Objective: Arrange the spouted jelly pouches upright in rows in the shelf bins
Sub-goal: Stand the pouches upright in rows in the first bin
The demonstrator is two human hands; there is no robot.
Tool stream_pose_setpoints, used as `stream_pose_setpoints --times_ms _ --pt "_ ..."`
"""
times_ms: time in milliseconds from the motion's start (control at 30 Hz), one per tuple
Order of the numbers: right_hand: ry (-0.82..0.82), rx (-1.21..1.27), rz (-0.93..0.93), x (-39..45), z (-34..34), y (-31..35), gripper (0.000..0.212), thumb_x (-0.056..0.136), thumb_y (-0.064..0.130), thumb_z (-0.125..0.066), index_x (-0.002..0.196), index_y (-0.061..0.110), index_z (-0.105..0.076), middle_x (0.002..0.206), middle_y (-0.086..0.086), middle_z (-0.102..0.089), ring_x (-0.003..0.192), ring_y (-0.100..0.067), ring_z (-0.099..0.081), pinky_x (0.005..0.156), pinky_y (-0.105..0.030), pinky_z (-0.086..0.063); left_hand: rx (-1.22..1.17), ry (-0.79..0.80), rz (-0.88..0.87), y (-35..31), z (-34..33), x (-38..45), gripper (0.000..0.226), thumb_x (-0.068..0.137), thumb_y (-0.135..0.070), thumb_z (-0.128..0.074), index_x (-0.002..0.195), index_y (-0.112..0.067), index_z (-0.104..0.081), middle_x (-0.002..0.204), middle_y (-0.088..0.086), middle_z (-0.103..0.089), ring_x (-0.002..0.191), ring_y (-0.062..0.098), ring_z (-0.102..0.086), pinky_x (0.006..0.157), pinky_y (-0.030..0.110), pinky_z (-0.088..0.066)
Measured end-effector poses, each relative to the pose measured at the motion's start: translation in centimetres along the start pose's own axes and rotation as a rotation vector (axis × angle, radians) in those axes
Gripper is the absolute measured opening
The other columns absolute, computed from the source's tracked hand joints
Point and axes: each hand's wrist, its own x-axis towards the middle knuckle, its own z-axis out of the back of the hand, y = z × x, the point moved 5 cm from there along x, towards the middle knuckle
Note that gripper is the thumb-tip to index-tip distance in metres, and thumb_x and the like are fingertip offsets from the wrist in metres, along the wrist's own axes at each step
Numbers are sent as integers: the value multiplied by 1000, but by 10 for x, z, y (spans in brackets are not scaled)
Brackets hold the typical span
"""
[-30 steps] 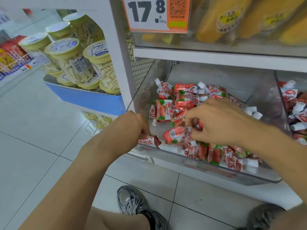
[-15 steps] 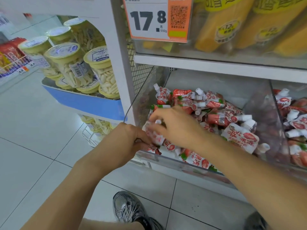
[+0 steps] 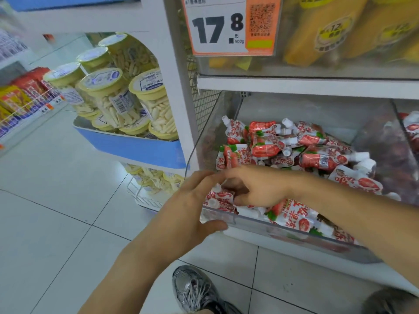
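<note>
Clear plastic bin (image 3: 283, 225) holds the strawberry pouches (image 3: 317, 158) heaped flat. At its front-left corner 1 pouch (image 3: 221, 198) stands spout-up between left hand (image 3: 190, 214), fingers spread against it, and nearer right hand (image 3: 256, 189), seemingly pinching it.

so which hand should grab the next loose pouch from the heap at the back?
Right. The right hand is already inside the bin, nearer the heap; the left hand braces the bin's front corner.
</note>
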Motion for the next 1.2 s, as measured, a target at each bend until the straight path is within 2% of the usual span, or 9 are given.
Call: stream_pose_setpoints --times_ms 100,200,267,400,500,800,933,1067,1200 --pt "48 127 -10 -9 1 -2 39 90 1 -66 128 11 -60 118 -7 -71 107 -21 -68 95 -42 -55 53 80 -39 -6 -12 15 91 69 -38 -83 144 -34 -31 143 -14 -38 126 7 -43 103 22 -39" --pt "-172 -27 -51 -27 39 -4 48 87 16 -75 133 18 -59 128 9 -63 108 1 -62 96 -24 -51 83 122 -7 -4 -13 27 77 68 -39 -83 134 -36 -43 127 -11 -54 108 10 -55 86 24 -46" --pt "-311 -213 -117 -41 69 -4 46 85 27 -77 128 24 -62 123 9 -65 98 3 -62 93 -25 -54 98 133 -17 -2 -13 29 57 69 -41 -83 119 -30 -59 110 -11 -60 99 10 -57 80 22 -45" --pt "-66 -506 -218 -43 50 -13 67 74 63 -75 126 25 -59 111 8 -61 96 -10 -57 84 -30 -53 104 152 -36 3 -17 29 44 68 -44 -82 106 -28 -67 97 -16 -58 90 4 -51 76 18 -43" --pt "-158 -708 -288 -35 32 -12 71 67 76 -71 103 17 -55 87 2 -57 78 -16 -55 69 -36 -53 95 145 -40 4 -18 31 44 67 -45 -82 105 -28 -68 95 -19 -54 88 1 -48 74 14 -40" --pt "-428 -190 -243 -45 33 -5 72 64 27 -92 121 27 -47 102 6 -57 89 -14 -56 74 -37 -54 2 216 47 0 -13 33 57 64 -70 -68 107 -34 -64 100 -20 -59 91 -3 -54 71 7 -40" --pt "-553 -103 -235 -47 38 -1 76 65 22 -92 128 20 -51 117 5 -59 99 -10 -57 80 -25 -51 -5 175 78 -3 -10 32 48 72 -63 -67 106 -30 -64 99 -16 -64 90 1 -58 75 18 -49" --pt "-540 -7 -203 -24 44 6 58 67 9 -91 117 11 -61 97 4 -69 80 -3 -65 66 -19 -56 116 169 60 1 -10 23 51 70 -55 -75 114 -30 -64 107 -14 -61 90 4 -53 76 19 -43" --pt "-362 -80 -28 -3 28 10 36 82 23 -80 116 22 -67 112 4 -70 100 -10 -65 86 -34 -56 95 100 27 3 -7 16 38 76 -49 -73 109 -31 -68 108 -14 -64 92 7 -59 80 28 -50"
